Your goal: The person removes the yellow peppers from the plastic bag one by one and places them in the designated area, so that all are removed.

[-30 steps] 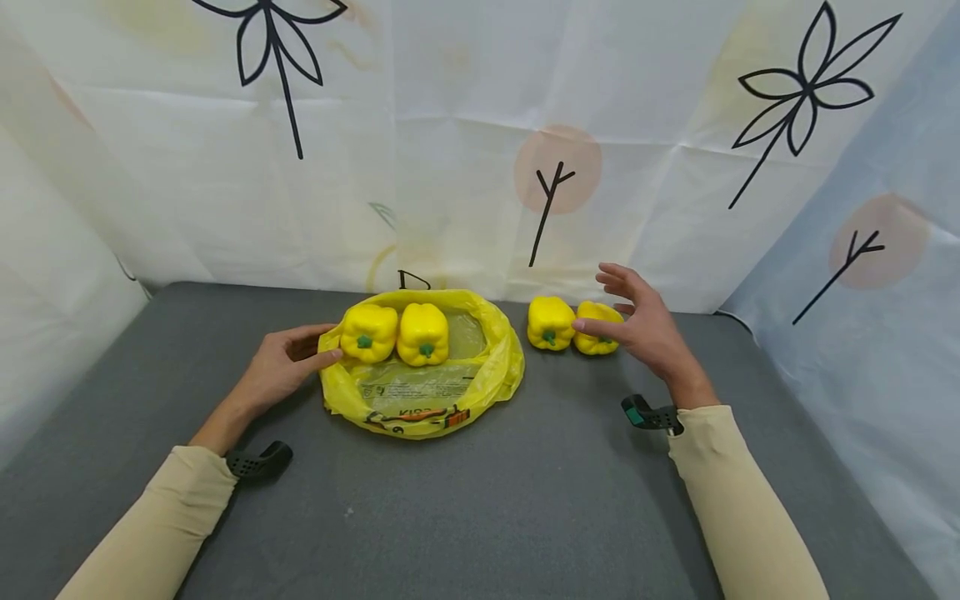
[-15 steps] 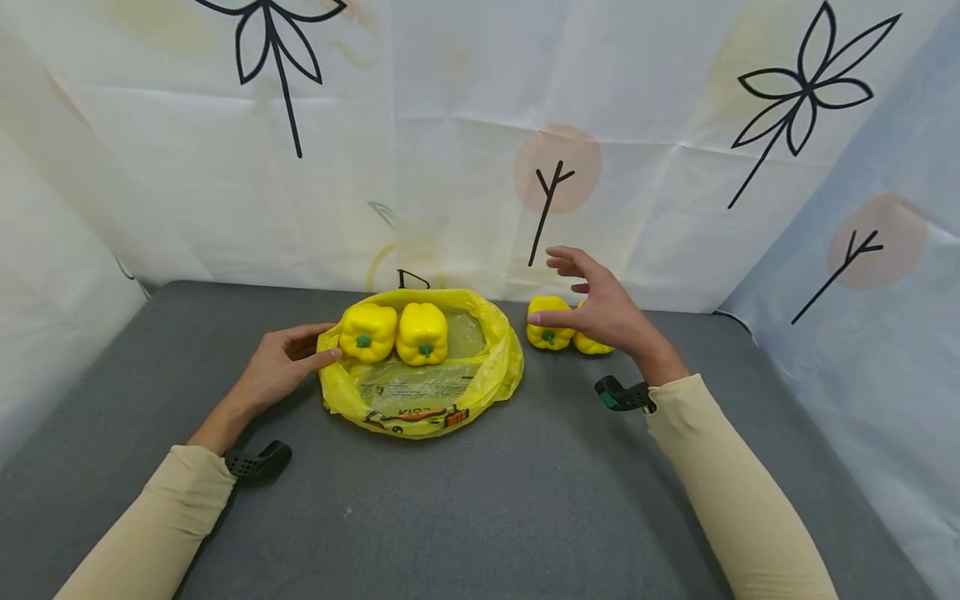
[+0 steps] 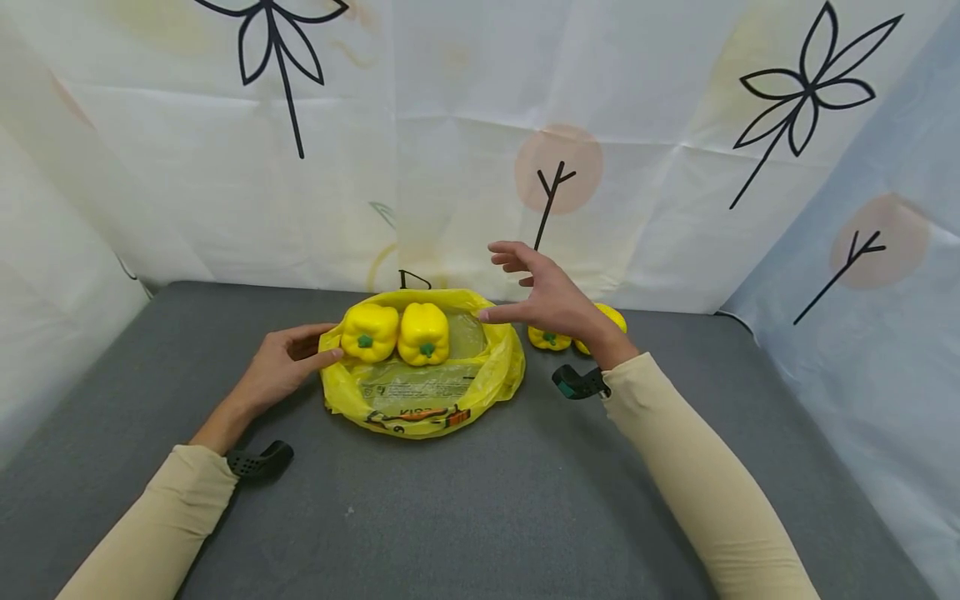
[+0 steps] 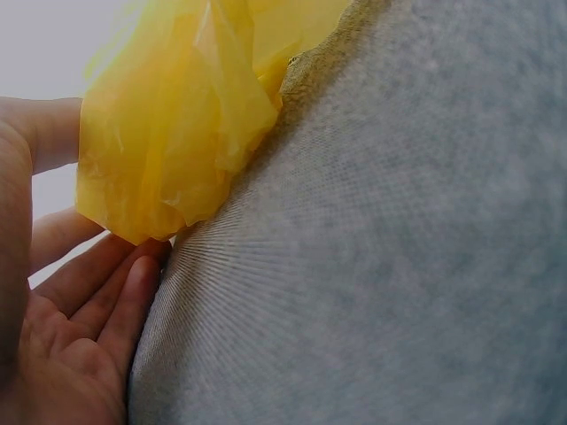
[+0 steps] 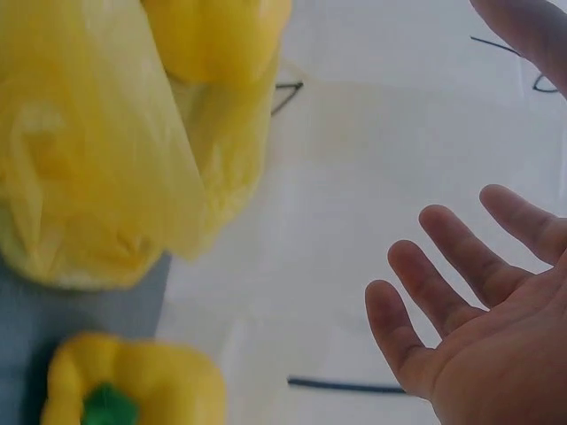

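Right hand [image 3: 553, 298] is being carried leftward, fingers [image 5: 465, 250] spread, past two loose peppers [image 3: 550, 341] on the surface [image 3: 450, 517] toward one yellow bag [image 3: 510, 371], seemingly being worked at now. Two bagged peppers [image 3: 423, 333] are being contained there; its left edge is being touched by the left hand [image 3: 273, 371], whether clamped cannot be told.
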Action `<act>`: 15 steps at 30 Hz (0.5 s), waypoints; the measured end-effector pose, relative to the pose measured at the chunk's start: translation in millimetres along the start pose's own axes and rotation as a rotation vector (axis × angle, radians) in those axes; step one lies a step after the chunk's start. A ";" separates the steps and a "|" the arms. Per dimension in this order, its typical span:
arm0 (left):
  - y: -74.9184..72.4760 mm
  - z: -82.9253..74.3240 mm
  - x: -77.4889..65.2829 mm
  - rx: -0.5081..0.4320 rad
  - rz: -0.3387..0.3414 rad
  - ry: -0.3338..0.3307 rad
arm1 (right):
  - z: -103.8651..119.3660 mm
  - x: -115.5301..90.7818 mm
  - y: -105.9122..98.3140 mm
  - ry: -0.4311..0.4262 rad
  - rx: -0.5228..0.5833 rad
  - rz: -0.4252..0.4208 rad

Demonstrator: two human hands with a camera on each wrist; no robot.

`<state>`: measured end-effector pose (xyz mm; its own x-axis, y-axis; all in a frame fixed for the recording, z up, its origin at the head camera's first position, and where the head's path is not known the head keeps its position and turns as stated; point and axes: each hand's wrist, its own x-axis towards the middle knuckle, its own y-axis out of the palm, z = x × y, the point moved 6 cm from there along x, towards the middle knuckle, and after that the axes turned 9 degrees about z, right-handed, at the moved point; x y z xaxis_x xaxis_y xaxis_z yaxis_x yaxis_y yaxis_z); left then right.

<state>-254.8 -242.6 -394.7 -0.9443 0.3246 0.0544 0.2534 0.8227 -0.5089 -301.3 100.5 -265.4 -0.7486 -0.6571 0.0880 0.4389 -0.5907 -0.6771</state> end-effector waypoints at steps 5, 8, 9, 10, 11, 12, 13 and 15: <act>0.1 -1.2 -0.3 -0.004 -0.003 0.002 | 0.4 14.2 16.6 0.011 0.044 0.057; 0.2 -1.6 -0.2 -0.001 -0.003 -0.003 | -0.2 22.8 27.2 0.018 0.060 0.090; 0.1 -1.8 -0.2 0.001 -0.002 -0.004 | -0.3 25.5 30.9 0.019 0.063 0.101; 0.0 -1.9 -0.2 0.004 -0.003 -0.005 | -0.8 28.0 34.5 0.021 0.068 0.111; 0.1 -2.1 -0.1 0.006 -0.002 -0.005 | -1.4 30.8 38.0 0.025 0.073 0.122; -0.1 -2.2 -0.3 0.007 -0.003 -0.005 | -2.1 33.4 41.4 0.029 0.079 0.131; -0.3 -2.3 -0.4 0.008 -0.004 -0.005 | -2.3 35.9 44.7 0.034 0.082 0.139; -0.6 -2.4 -0.8 0.006 -0.007 -0.004 | -3.1 41.0 51.1 0.047 0.095 0.158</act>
<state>-253.7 -242.2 -392.5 -0.9467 0.3174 0.0547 0.2459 0.8219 -0.5139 -311.1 44.8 -298.7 -0.6882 -0.7239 -0.0492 0.5957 -0.5250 -0.6079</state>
